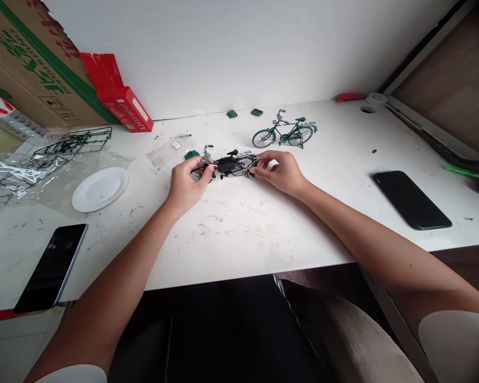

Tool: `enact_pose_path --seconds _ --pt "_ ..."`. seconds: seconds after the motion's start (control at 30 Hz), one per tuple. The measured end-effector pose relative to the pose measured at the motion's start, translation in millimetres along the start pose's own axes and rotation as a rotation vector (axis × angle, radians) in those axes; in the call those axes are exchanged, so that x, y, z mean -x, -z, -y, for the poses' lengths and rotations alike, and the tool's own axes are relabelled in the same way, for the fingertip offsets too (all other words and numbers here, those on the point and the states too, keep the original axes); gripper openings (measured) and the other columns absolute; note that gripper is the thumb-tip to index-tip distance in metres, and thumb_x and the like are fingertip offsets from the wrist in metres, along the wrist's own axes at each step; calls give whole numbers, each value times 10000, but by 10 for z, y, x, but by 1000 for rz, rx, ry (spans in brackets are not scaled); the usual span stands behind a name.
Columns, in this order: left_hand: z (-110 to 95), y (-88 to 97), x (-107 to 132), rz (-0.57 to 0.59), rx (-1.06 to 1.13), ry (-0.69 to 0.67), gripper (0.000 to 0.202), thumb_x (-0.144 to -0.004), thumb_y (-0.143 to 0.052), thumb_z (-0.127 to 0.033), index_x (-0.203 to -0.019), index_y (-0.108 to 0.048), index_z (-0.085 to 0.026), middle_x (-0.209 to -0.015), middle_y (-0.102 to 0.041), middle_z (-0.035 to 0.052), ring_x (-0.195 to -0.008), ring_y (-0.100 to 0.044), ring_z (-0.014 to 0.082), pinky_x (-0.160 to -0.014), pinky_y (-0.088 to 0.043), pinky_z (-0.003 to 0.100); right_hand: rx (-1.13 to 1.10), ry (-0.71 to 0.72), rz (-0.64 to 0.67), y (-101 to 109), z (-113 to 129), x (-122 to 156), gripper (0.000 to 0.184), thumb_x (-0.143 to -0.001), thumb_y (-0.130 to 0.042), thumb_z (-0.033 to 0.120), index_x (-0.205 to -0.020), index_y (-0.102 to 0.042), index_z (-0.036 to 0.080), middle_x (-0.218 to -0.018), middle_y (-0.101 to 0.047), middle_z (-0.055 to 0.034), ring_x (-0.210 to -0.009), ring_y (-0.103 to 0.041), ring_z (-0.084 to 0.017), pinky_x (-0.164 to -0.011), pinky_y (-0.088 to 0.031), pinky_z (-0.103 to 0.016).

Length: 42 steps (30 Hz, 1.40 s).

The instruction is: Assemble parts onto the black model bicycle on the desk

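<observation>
A small black model bicycle [225, 164] stands on the white table between my two hands. My left hand [186, 186] grips its front part, with thumb and fingers closed near the silver handlebar and the front wheel. At the back, my right hand [279, 169] pinches the rear end by the wheel and rack. Parts of both wheels are hidden behind my fingers. Just behind, to the right, a green model bicycle [286, 131] stands upright on its own. A small green plastic piece [191, 154] lies beside my left hand.
Left are a white plate [99, 190], clear plastic bags, black sprue frames [77, 139], a red box [130, 109] and a phone [51, 268]. Two green pieces [256, 111] lie near the wall. Another phone [412, 200] and a red object [350, 97] are at right.
</observation>
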<state>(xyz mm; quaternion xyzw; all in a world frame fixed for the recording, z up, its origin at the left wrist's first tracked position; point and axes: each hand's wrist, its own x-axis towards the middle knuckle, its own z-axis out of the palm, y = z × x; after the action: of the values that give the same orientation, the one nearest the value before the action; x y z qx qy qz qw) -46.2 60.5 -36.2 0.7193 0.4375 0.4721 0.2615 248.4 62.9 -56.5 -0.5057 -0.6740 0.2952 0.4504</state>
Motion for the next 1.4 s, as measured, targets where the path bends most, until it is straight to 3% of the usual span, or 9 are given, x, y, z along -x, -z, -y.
enact_pose_path --seconds 0.1,0.23,0.6,0.93,1.17,1.4 --pt "5 5 -5 -1 -1 -16 127 -1008 -713 -289 -948 -778 -197 -986 -867 70 -964 -807 224 -953 -597 339 38 22 -24 -9 -10 -1 418 -830 -936 595 -924 -763 226 -888 -750 -83 -820 -663 -245 -695 -542 -403" --pt "50 4 -18 4 6 -17 116 -997 -718 -284 -937 -773 -201 -974 -865 67 -963 -811 223 -940 -593 334 63 41 -42 -21 -10 -7 359 -839 -919 541 -914 -750 233 -899 -758 -89 -825 -667 -255 -702 -545 -418" --pt "117 11 -24 -8 -46 -35 188 -989 -729 -363 -993 -803 -190 -1015 -880 76 -983 -823 239 -953 -627 359 52 -15 -7 1 -7 -31 478 -789 -928 654 -876 -720 232 -853 -735 -81 -842 -664 -263 -692 -524 -415" --pt "75 -10 -10 -43 -37 -62 292 -873 -764 -208 -1147 -844 -148 -1231 -889 119 -1124 -853 279 -1049 -651 389 122 2 5 8 25 -11 368 -822 -899 533 -901 -705 231 -849 -716 -77 -802 -640 -241 -673 -511 -399" --pt "31 34 9 19 -21 -85 383 -820 -733 -146 -1190 -827 -165 -1153 -896 91 -1157 -848 287 -1103 -630 428 152 -10 35 15 28 -1 423 -789 -936 551 -941 -720 220 -912 -716 -80 -780 -623 -221 -660 -510 -381" --pt "39 10 -5 -12 -39 -60 295 -866 -730 -189 -1142 -833 -171 -1190 -891 93 -1118 -843 263 -1063 -633 390 167 -16 126 20 88 9 422 -816 -885 576 -871 -665 220 -878 -686 -50 -704 -557 -169 -668 -468 -354"
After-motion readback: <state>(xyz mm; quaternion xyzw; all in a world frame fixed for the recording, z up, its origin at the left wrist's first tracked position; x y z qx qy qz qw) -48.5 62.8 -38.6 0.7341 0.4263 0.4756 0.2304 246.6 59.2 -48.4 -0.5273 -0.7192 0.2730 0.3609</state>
